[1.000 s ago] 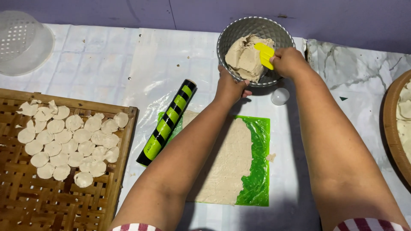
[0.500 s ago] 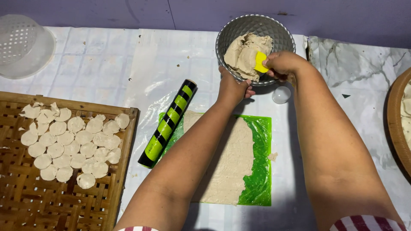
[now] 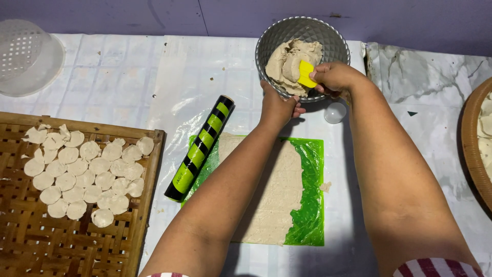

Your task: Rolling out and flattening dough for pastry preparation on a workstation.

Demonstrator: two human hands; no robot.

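Note:
A grey metal bowl [image 3: 328,38] tilts toward me at the far side of the table, with a lump of pale dough [image 3: 287,64] inside. My left hand [image 3: 277,105] grips the bowl's near rim. My right hand [image 3: 333,77] holds a small yellow scraper [image 3: 306,74] pressed into the dough. Below the bowl lies a green mat [image 3: 310,205] with a thin sheet of dough [image 3: 274,200] spread over most of it. My forearms cross over the mat.
A black and green rolling pin [image 3: 200,149] lies left of the mat. A woven bamboo tray [image 3: 61,246] at left carries several round dough discs [image 3: 82,172]. A white plastic basket [image 3: 23,56] sits far left, a small round cap [image 3: 334,112] near the bowl, another woven tray [image 3: 474,143] at right.
The bowl has tipped further toward me. My right hand has pushed the yellow scraper lower through the dough, gathering the lump to the bowl's near side.

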